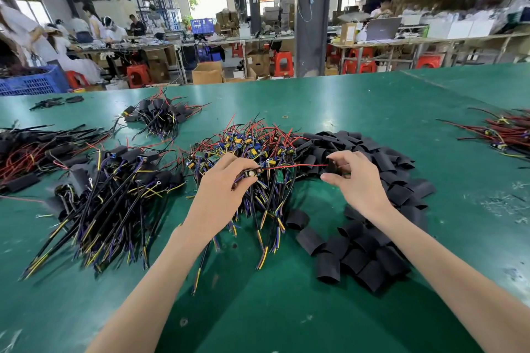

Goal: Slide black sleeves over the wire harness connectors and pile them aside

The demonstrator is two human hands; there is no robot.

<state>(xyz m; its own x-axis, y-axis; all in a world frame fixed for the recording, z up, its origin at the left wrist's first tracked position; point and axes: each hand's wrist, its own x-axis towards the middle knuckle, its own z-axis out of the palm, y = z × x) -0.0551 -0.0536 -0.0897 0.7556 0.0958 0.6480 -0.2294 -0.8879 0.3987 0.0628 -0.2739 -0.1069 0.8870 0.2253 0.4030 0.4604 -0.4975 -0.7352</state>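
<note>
1. Your green table (372, 100) holds everything.
2. The heap of loose black sleeves (372, 252) is on your right, touching the middle heap.
3. The bare wire harnesses (249, 140) are piled dead center, and the sleeved ones (114, 180) sit just left.
4. Your right hand (358, 180) pinches one sleeve (334, 166) above its heap.
5. Your left hand (223, 186) grips a small board (252, 173), and its red wire (295, 165) reaches over to that sleeve.
</note>
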